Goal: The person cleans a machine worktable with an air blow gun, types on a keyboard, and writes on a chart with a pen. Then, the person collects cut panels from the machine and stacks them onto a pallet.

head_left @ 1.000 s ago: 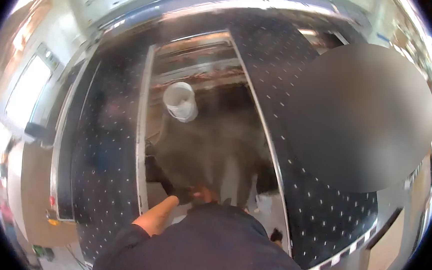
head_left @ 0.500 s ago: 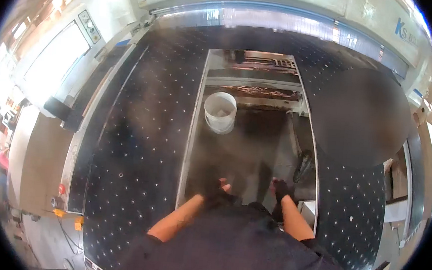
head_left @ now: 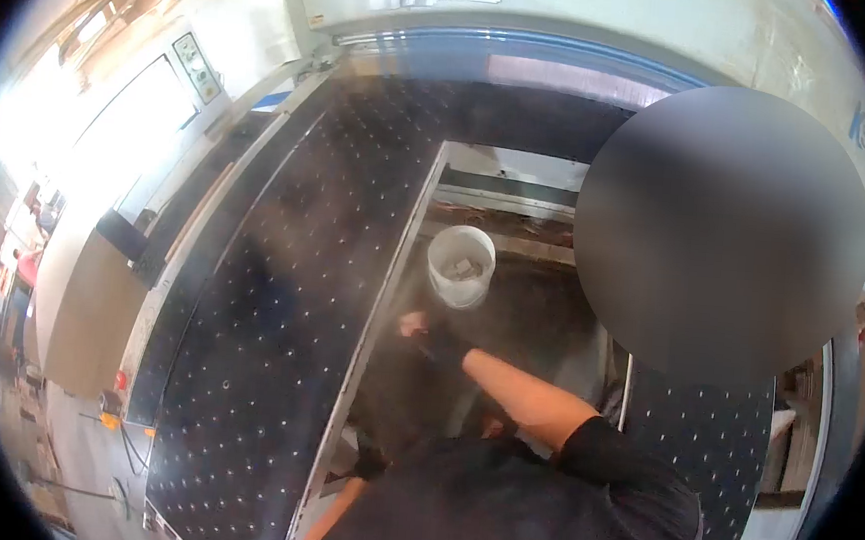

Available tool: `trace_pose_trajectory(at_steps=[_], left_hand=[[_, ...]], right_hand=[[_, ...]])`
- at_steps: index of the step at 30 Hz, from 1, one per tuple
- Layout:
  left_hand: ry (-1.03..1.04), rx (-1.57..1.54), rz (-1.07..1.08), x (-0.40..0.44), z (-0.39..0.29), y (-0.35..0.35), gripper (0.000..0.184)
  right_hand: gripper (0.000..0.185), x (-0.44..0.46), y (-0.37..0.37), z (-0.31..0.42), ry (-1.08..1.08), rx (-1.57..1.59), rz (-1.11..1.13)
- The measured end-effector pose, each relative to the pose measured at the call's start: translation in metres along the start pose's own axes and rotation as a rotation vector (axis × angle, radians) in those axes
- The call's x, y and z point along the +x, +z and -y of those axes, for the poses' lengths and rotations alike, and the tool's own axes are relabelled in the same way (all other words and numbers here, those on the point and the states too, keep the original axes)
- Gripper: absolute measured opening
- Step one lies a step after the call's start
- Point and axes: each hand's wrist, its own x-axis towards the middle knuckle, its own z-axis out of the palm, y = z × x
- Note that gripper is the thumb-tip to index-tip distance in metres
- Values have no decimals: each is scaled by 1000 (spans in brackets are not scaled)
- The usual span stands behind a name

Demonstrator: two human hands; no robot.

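My right hand (head_left: 430,334), in a dark glove that leaves the fingertips bare, reaches forward across the opening, just short of a white bucket (head_left: 459,294). Its fingers look curled, but haze and blur hide whether they grip anything. Inside the bucket lie pale, broken-looking pieces. Low at the left edge of the opening is my left hand (head_left: 371,463), also in a dark glove; its fingers are hidden. The bucket stands upright on the dark floor of the opening, apart from the right hand.
A black table surface (head_left: 291,290) dotted with pale studs surrounds the rectangular opening, whose light metal edge (head_left: 381,312) runs along my left. A large machine beam (head_left: 570,24) spans the back. A blurred round patch covers the right side. A control panel (head_left: 196,68) stands far left.
My right arm has swung forward and left, toward the bucket. My left hand has shifted down and left, and the view has tilted and turned. More of the bucket's contents shows.
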Motion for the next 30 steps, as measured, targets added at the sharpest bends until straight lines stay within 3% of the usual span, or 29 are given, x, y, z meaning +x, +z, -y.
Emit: trace_pose_trajectory(at_steps=[4, 7, 10, 14, 18, 21, 30], left_hand=[[-59, -31, -228, -21, 6, -3, 46], [-116, -51, -351, -31, 8, -1, 46], [-162, -64, -433, -37, 9, 1, 45], [-193, -79, -477, -44, 12, -1, 44], [-193, -85, -493, -45, 19, -13, 43], [-184, -89, -494, -45, 27, -26, 42], [-115, -92, -451, -42, 54, -72, 40]], right_hand=[[43, 39, 34, -11, -78, -31, -28], [53, 50, 42, 54, -171, -373, -92], [61, 81, 81, 15, -390, -399, -110], [78, 95, 113, 35, -398, -536, 77], [85, 91, 134, 33, -479, -618, 161], [86, 92, 141, 26, -534, -665, 105], [85, 91, 154, 26, -474, -795, 89]])
